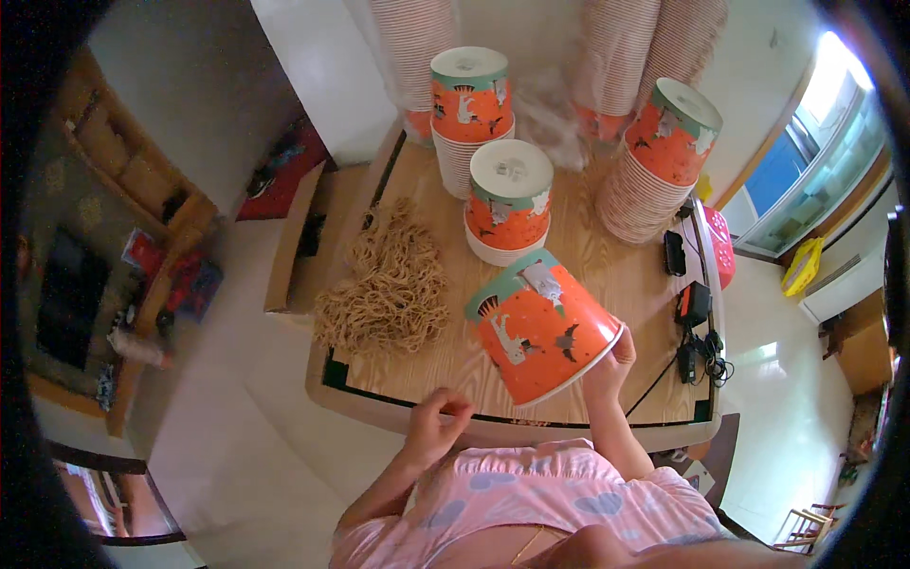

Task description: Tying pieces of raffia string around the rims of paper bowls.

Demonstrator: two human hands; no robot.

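Orange cup (pixel 538 334) in R hand (pixel 609 365) fingers

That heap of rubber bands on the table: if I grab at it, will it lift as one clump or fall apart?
The rubber bands lie as a loose, tangled heap of thin loops on the table, so a grab would probably lift a floppy clump trailing strands. They look light and unlikely to roll. Some at the heap's left edge might slip off.
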